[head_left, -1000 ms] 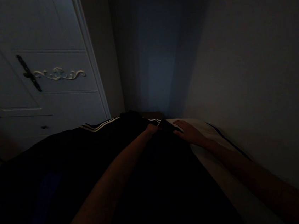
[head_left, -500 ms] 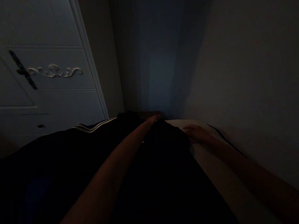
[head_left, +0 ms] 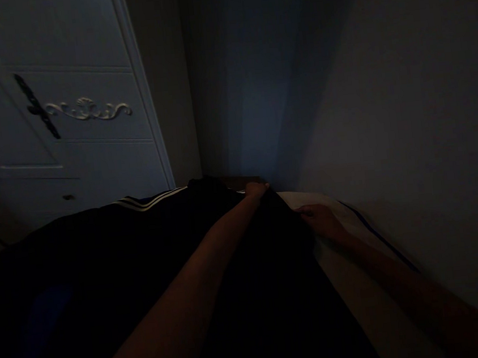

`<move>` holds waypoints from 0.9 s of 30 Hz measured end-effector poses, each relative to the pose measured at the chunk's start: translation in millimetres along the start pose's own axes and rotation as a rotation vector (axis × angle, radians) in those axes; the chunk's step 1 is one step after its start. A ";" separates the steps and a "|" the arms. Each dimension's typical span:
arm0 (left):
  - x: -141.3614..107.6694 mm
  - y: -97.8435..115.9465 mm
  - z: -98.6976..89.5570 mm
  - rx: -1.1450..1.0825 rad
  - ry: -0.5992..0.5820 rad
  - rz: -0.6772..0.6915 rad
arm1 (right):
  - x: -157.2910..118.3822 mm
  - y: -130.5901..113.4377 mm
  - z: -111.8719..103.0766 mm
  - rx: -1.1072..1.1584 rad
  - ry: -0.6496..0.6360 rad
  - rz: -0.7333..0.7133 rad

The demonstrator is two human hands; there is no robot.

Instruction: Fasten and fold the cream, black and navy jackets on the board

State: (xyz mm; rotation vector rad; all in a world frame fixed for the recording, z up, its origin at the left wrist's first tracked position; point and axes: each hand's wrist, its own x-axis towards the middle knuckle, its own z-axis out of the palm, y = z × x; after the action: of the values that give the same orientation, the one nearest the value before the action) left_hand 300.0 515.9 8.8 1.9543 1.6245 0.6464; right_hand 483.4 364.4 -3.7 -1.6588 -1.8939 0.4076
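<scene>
Moved: since a second ago, your left hand (head_left: 257, 190) has gone a little to the right at the far edge of the dark cloth (head_left: 270, 278), and your right hand (head_left: 321, 219) has gone from spread fingers to bunched ones.
Left fingers: curled tight, holding a bit of the dark cloth at its far edge.
Right fingers: close together at the right edge of the dark cloth; it is too dim to tell if you pinch it.
Dark cloth: spread out wide under both your arms, its far edge by your left hand and its right side by your right hand.
Pale sheet (head_left: 344, 282): showing along the right side of the dark cloth, under your right arm.
Blue line (head_left: 377, 235): running along the pale sheet, farther right of the dark cloth.
White stripes (head_left: 156, 201): at the far left edge of the dark cloth.
Blue patch (head_left: 44, 319): at the near left part of the dark cloth, too dim to tell what it is.
Brown piece (head_left: 239, 182): just past the far edge of the dark cloth, near your left hand.
White door (head_left: 79, 42): behind the dark cloth, to the left, with a black handle (head_left: 37, 107) and a curly trim (head_left: 89, 110).
Gray wall (head_left: 418, 97): to the right of the dark cloth, past the pale sheet.
</scene>
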 end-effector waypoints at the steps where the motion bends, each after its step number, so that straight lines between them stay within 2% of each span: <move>1: -3.3 0.3 1.8 0.008 0.025 -0.020 | -1.7 -0.6 0.5 0.020 0.035 0.028; 4: -19.4 -0.2 1.2 0.029 0.130 -0.026 | -14.1 -6.6 4.0 0.080 0.205 0.014; 6: -34.2 -0.9 -4.7 0.054 0.197 0.058 | -29.4 -11.4 6.6 0.056 0.219 -0.125; 8: -51.4 -2.8 -14.0 0.082 0.228 0.192 | -47.3 -13.0 9.1 -0.045 0.122 -0.286; 10: -70.3 -7.2 -25.5 0.108 0.209 0.336 | -63.1 -9.0 11.1 -0.163 -0.009 -0.355; 12: -90.2 -14.6 -38.5 0.149 0.165 0.510 | -72.8 -0.1 12.0 -0.231 -0.113 -0.324; 15: -121.3 -29.7 -60.0 0.185 0.121 0.688 | -73.7 14.7 11.0 -0.247 -0.157 -0.269; 18: -156.3 -46.5 -80.7 0.098 0.128 0.628 | -64.4 17.8 10.0 -0.217 -0.105 -0.271; 20: -182.3 -58.4 -92.9 0.011 0.182 0.548 | -57.7 8.0 11.8 -0.213 -0.023 -0.288; 22: -209.1 -72.3 -105.1 -0.041 0.268 0.488 | -53.9 -11.8 17.0 -0.216 0.062 -0.332; 24: -234.7 -89.7 -120.0 -0.036 0.361 0.450 | -54.3 -39.2 25.7 -0.204 0.087 -0.410; 27: -269.0 -123.9 -152.5 0.022 0.516 0.363 | -60.7 -85.1 44.2 -0.156 -0.002 -0.563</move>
State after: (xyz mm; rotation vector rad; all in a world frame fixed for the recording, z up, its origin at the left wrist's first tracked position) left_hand 63.5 282.6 33.1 2.2459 1.5554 1.3732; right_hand 392.5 296.5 -2.6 -1.1328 -2.3271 0.0314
